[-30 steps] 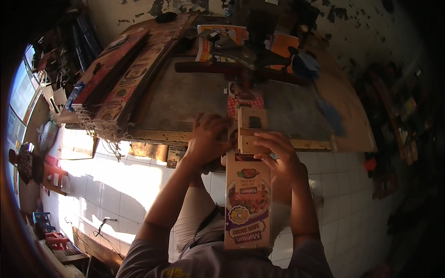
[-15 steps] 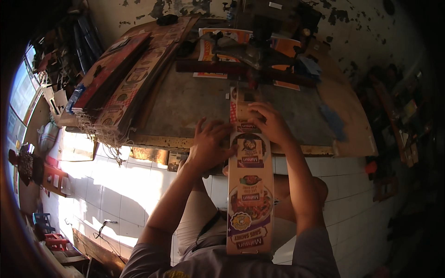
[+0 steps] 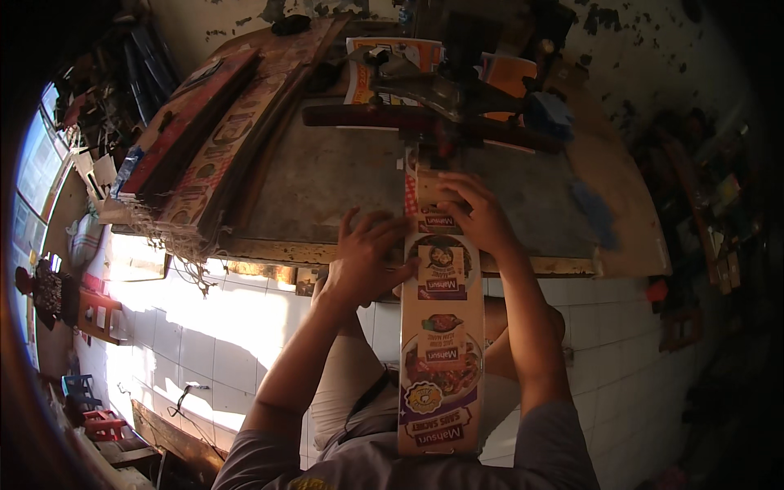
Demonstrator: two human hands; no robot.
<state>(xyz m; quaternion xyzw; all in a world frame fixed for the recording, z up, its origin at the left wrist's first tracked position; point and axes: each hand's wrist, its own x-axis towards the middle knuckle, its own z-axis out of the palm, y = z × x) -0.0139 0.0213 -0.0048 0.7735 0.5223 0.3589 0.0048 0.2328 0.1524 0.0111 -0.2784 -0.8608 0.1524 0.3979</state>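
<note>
A long, narrow printed strip (image 3: 446, 322) with food pictures runs from the worktable down over my lap. My left hand (image 3: 367, 257) lies against its left edge, fingers stretched and spread over the table's front edge, with the thumb on the strip. At the right, my right hand (image 3: 482, 214) reaches over the strip with bent fingers. Its fingertips and thumb are at the right end of a small tan block (image 3: 430, 192) lying across the strip. The palm side of the right hand is partly hidden. The strip's far end passes under a dark metal clamp-like fixture (image 3: 433, 122).
The worktable (image 3: 327, 184) has a worn front edge. Stacked long printed panels (image 3: 220, 147) with frayed strings lie on its left. Orange printed sheets (image 3: 396, 53) lie behind the fixture, and a blue cloth (image 3: 592, 212) lies at the right. Small stools (image 3: 80, 390) stand on the floor at left.
The view has shifted slightly, and the strip's near end appears a little lower. Both hands keep nearly the same places on the strip.
</note>
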